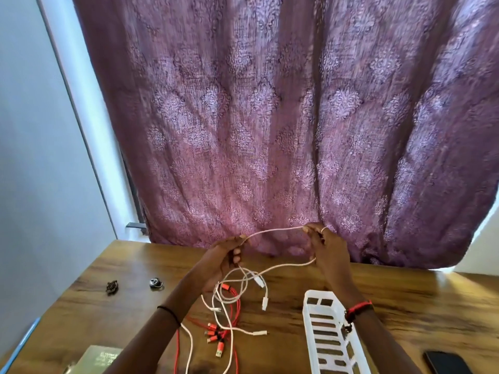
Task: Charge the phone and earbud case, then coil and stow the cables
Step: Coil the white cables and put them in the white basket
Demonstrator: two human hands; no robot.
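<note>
**White cable spanned hand to hand above the tangle**

White cable [272, 231] arcs between the two hands, its held span running nine to three o'clock over the far edge of the wooden table [405, 306]. The left hand [229, 252] has its fingers curled round one end of that span. The right hand [326, 247] pinches the other end at the fingertips, and a second run of the cable leaves beneath it toward seven o'clock.

Both hands are on the cable, so neither is nearer. In my judgement, the next turn of a coil depends on carrying the right hand's run across to the left.

The slack drops at six o'clock into a tangle with the red cable [226, 288], which could snag. A white slotted basket [332, 338] lies at four o'clock, with the phone [445, 363] beyond it at five. A dark lump [112, 287] and a round dark object [155, 282] sit at eight o'clock; I cannot tell what they are.
</note>
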